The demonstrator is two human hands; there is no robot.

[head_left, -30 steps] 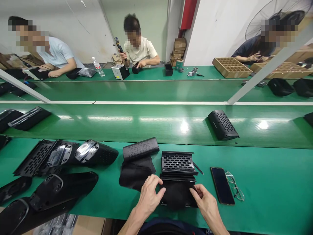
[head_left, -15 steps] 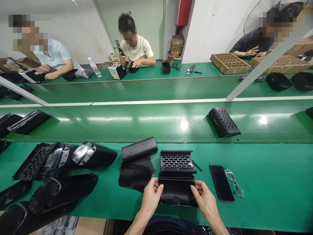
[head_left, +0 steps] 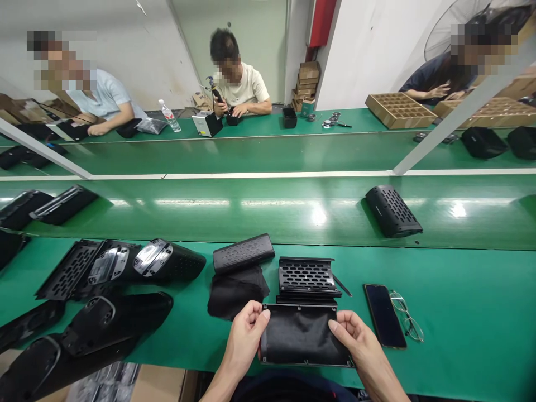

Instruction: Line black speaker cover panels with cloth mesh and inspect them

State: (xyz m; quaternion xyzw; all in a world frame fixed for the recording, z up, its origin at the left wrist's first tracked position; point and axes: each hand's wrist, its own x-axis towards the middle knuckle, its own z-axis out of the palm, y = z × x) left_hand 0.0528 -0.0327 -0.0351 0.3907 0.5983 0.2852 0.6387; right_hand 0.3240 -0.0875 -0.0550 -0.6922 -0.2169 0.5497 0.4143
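Being pinched between fingers and thumbs by the left hand point(head_left: 245, 336) and right hand point(head_left: 359, 341), the black cloth-covered panel point(head_left: 305, 335) could be dropped onto the perforated grille point(head_left: 307, 274) if a grip loosens.

No text can be read anywhere in view. The only possible marking is a small pale mark on the side of the perforated black casing point(head_left: 392, 212), which lies on the far conveyor belt point(head_left: 251, 223), and it is too small to make out.
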